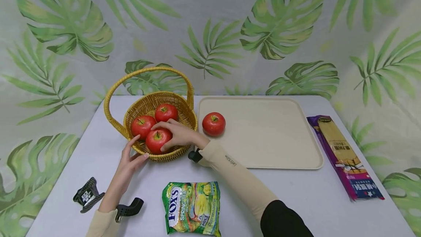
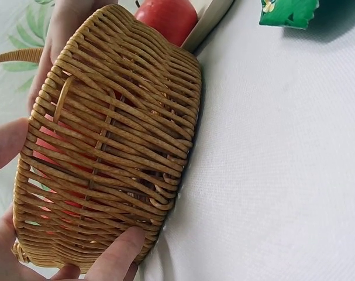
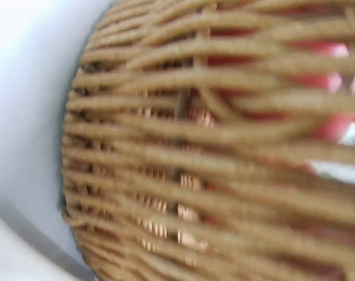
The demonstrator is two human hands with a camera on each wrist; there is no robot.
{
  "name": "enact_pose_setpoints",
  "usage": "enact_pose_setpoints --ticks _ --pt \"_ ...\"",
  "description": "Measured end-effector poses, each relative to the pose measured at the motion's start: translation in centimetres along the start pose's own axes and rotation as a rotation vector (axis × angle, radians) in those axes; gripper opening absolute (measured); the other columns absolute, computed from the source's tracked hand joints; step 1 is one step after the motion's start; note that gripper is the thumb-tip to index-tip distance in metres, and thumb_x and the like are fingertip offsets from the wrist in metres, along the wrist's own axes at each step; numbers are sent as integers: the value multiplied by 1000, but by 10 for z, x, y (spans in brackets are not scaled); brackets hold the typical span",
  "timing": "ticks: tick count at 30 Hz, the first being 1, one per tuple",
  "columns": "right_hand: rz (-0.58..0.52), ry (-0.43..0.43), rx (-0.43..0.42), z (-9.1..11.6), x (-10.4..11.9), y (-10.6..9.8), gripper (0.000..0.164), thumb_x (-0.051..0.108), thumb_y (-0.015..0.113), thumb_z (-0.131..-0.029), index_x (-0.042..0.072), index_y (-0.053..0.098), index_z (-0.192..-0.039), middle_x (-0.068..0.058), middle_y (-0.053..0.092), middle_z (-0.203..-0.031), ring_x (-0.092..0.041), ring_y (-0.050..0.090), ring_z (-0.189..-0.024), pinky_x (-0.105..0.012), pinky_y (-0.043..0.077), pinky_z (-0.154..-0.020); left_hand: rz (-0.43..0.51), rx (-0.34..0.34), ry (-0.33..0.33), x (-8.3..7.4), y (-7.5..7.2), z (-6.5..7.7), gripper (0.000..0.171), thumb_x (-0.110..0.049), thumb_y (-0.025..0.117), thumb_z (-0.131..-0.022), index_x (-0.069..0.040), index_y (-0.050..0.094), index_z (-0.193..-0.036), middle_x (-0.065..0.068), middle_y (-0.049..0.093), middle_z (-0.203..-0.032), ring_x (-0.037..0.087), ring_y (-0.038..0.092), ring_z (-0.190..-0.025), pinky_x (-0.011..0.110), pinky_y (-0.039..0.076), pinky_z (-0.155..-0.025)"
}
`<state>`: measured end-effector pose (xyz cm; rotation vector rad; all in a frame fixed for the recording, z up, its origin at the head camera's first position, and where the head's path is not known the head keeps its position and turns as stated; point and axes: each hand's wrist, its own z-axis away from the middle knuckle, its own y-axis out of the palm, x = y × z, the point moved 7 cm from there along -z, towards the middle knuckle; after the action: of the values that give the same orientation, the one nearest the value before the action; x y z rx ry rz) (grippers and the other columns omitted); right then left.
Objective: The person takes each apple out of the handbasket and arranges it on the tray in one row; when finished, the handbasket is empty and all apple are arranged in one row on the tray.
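A yellow-brown wicker basket (image 1: pixel 179 100) with a tall arched handle stands at the back left of the table. It holds three red apples, one at the back (image 1: pixel 166 112), one on the left (image 1: pixel 143 125) and one in front (image 1: pixel 158 141). My right hand (image 1: pixel 179 134) reaches in over the right rim and grips the front apple, thumb and fingers around its sides. With my left hand (image 1: pixel 126 167) I hold the basket at its front-left rim; in the left wrist view its fingers (image 2: pixel 121 252) lie against the weave. Blurred weave fills the right wrist view.
Right of the basket lies a beige tray (image 1: pixel 263 134) with one red apple (image 1: pixel 213 124) at its left end. A green FOX'S candy bag (image 1: pixel 192 207) lies in front, and a purple pasta packet (image 1: pixel 345 156) at the far right. Leaf-patterned cloth (image 1: pixel 210 46) hangs behind.
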<state>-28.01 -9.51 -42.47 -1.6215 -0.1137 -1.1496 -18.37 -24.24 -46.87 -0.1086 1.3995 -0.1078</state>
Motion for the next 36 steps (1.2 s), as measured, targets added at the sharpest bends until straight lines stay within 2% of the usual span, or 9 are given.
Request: enact_pose_setpoints --ticks 6,12,16,20,25,30,36 --pt "-108 -74 -56 9 -2 -21 67 32 78 -79 27 46 -138 -5 40 -129 -17 44 -115 -35 44 -94 -7 3 -1 -1 0 0 70 -19 55 -97 -24 13 -153 13 -16 -154 49 19 -136 53 31 -103" --pt "-234 -63 -118 28 -11 -51 68 32 79 -78 30 46 -138 -3 39 -128 -19 45 -115 -35 46 -92 0 5 2 -1 1 0 70 -19 55 -97 -23 13 -153 12 -17 -154 48 18 -136 54 28 -105" --pt "-233 -66 -169 42 -20 -72 67 33 78 -78 31 47 -137 -2 40 -128 -20 47 -112 -35 47 -90 -3 7 -3 -1 1 0 71 -19 55 -98 -24 12 -154 12 -17 -154 48 18 -136 54 29 -105" --pt "-207 -62 -232 60 -33 -94 68 30 79 -77 26 48 -138 -4 40 -129 -23 52 -104 -35 49 -85 -17 2 -4 -2 0 1 70 -19 54 -98 -25 13 -154 12 -15 -154 48 19 -136 53 30 -104" --pt "-219 -2 -307 90 -60 -123 68 29 79 -77 25 48 -138 -2 42 -133 -26 52 -97 -38 51 -81 -17 6 -4 -1 0 0 70 -20 54 -98 -26 13 -154 12 -14 -154 48 19 -136 53 30 -105" --pt "-213 79 -368 124 -88 -146 68 28 78 -79 25 47 -139 -3 42 -133 -27 50 -96 -41 49 -79 -29 7 -4 -1 0 0 70 -20 54 -98 -26 13 -154 12 -13 -153 48 20 -136 49 32 -103" --pt "-197 155 -421 160 -118 -156 69 23 78 -81 22 45 -141 -7 41 -136 -30 50 -95 -41 47 -80 -19 23 16 -1 0 2 69 -19 54 -98 -25 13 -154 11 -16 -154 47 19 -137 32 38 -100"
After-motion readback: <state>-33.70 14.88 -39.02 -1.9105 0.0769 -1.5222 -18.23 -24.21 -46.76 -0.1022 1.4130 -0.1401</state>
